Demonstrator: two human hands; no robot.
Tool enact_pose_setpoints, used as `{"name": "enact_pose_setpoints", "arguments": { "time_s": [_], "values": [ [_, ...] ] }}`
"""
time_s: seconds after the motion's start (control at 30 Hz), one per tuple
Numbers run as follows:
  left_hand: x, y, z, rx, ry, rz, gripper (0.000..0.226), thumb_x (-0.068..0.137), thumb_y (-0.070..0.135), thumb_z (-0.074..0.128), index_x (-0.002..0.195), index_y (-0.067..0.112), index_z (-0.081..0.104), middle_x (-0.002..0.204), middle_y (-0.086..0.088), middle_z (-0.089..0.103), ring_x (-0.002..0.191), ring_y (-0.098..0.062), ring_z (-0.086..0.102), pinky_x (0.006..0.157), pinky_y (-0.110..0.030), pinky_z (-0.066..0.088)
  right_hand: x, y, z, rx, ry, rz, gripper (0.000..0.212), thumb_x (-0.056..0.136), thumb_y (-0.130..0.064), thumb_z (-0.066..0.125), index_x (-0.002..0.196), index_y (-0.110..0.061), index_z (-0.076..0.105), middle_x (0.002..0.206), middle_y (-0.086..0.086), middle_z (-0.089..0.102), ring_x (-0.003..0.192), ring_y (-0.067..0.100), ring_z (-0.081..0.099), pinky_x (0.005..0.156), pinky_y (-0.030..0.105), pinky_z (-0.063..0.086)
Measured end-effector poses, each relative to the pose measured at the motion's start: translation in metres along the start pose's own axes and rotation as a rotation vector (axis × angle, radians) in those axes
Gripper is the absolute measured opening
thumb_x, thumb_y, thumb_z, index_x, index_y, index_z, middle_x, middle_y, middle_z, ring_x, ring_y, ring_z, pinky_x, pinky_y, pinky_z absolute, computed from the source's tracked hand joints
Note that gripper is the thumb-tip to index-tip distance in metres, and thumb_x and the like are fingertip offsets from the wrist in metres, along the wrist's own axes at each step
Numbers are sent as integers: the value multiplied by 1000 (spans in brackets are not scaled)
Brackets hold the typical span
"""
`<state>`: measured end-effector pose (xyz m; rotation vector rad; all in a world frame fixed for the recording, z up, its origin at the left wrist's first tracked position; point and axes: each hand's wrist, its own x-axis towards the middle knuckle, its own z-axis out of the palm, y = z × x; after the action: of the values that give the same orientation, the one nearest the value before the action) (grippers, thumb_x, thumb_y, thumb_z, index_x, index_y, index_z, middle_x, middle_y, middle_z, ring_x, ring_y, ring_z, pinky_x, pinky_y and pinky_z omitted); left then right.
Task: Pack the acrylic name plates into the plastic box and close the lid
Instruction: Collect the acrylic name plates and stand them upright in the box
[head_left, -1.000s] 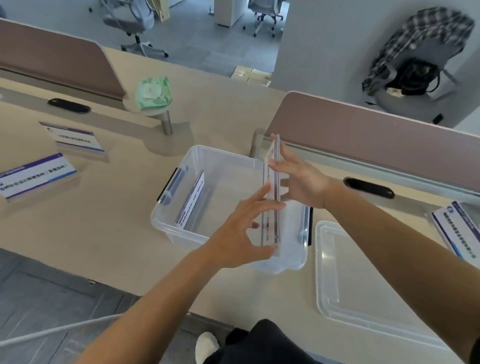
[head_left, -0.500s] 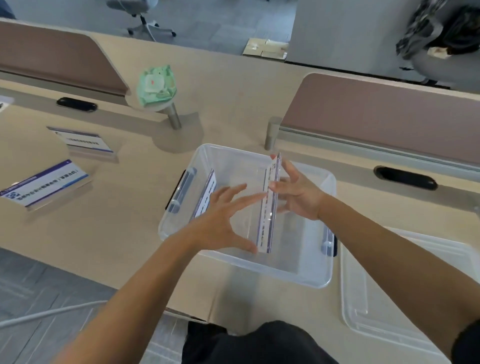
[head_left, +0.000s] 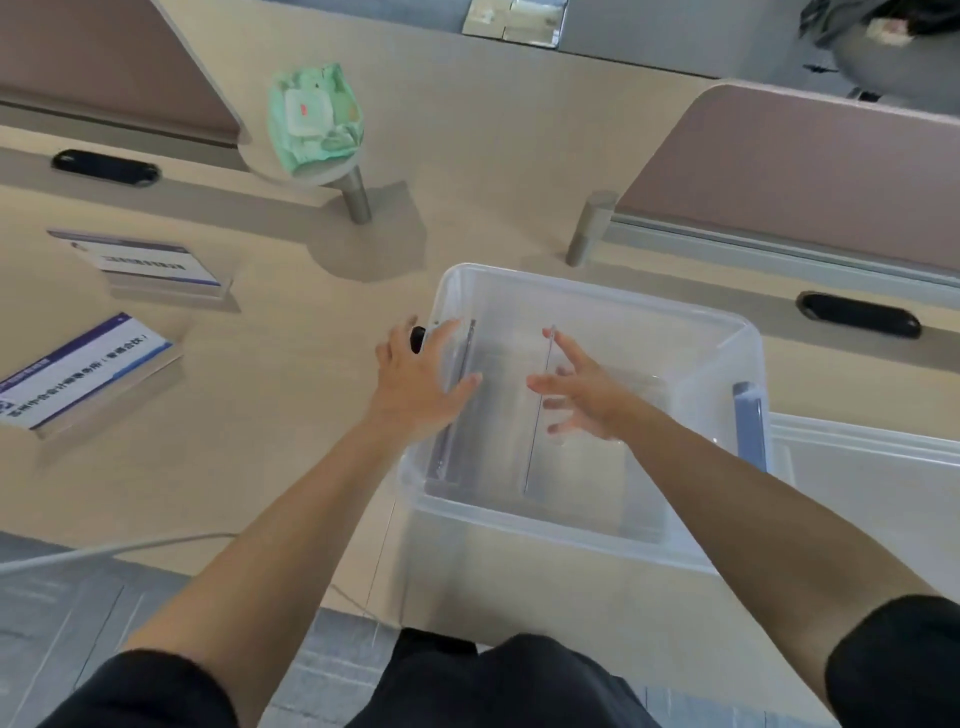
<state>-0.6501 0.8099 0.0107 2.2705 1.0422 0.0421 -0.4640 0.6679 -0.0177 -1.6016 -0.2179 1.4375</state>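
A clear plastic box (head_left: 582, 291) stands on the desk before me. Two acrylic name plates stand on edge inside it: one (head_left: 460, 395) against the left wall, another (head_left: 537, 421) near the middle. My left hand (head_left: 421, 379) hovers over the box's left rim with fingers spread, above the left plate. My right hand (head_left: 587, 400) is inside the box, fingers spread, just right of the middle plate; I cannot tell if it touches it. The clear lid (head_left: 883, 478) lies on the desk to the right. Two more name plates (head_left: 150, 260) (head_left: 78, 369) lie on the desk at left.
A green wipes packet (head_left: 314, 117) sits on a small round stand behind the box. Pink-brown desk dividers (head_left: 810, 171) run along the back. Black cable grommets (head_left: 857, 314) (head_left: 104, 167) are set in the desk. The desk's front edge is close to my body.
The plate held upright between both hands has gone down into the box and both hands have let go of it. My left hand has moved left to the box's rim.
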Motion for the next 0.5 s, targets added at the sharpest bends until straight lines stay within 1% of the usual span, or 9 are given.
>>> {"name": "enact_pose_setpoints", "arguments": {
  "time_s": [0.07,0.13,0.2,0.23,0.3,0.37,0.43,0.5],
  "values": [
    [2,-2,1,-131,33,-56,60,89,50,57,143,46,33,151,-7,20,137,-30,18,112,-43,30,10,3,9,-17,12,12,100,68,-23,87,144,-55,31,162,14,9,126,48,43,96,68,43],
    [1,-3,2,-200,60,-77,50,92,46,53,140,47,39,151,-5,21,138,-28,18,108,-39,29,18,7,18,-27,27,22,101,64,-24,88,142,-57,33,161,12,10,127,43,43,97,67,42],
    [1,-3,2,-209,84,-75,44,94,44,50,138,46,43,152,-6,18,139,-28,17,108,-39,28,26,9,25,30,24,17,99,62,-23,90,139,-56,37,159,12,14,137,39,35,97,67,41],
    [1,-3,2,-207,88,-72,43,95,44,49,137,46,44,151,-6,18,139,-28,18,108,-40,28,30,11,27,67,27,5,101,56,-25,93,137,-55,41,156,14,20,141,35,31,96,66,42],
    [3,-5,2,-211,78,-73,42,95,44,47,138,46,44,150,-7,20,139,-27,18,109,-41,28,37,13,29,106,40,-24,107,41,-33,99,133,-52,47,148,16,33,140,32,35,93,61,48],
    [3,-6,2,-221,73,-76,42,96,44,47,137,47,44,147,-7,25,136,-27,22,106,-37,28,40,14,30,102,34,-33,110,36,-40,100,132,-53,48,146,17,37,137,31,39,93,58,50],
    [3,-5,1,-239,69,-78,41,96,42,48,137,48,45,143,-4,29,132,-26,25,101,-31,25,36,13,33,47,43,-39,106,46,-42,97,136,-53,42,150,16,34,138,30,38,96,58,48],
    [1,-5,0,-265,63,-89,40,96,41,48,136,48,46,141,-2,32,130,-24,27,99,-28,24,27,13,33,-96,78,-65,99,63,-40,90,142,-54,32,157,10,27,142,26,31,98,58,47]
  ]
}}
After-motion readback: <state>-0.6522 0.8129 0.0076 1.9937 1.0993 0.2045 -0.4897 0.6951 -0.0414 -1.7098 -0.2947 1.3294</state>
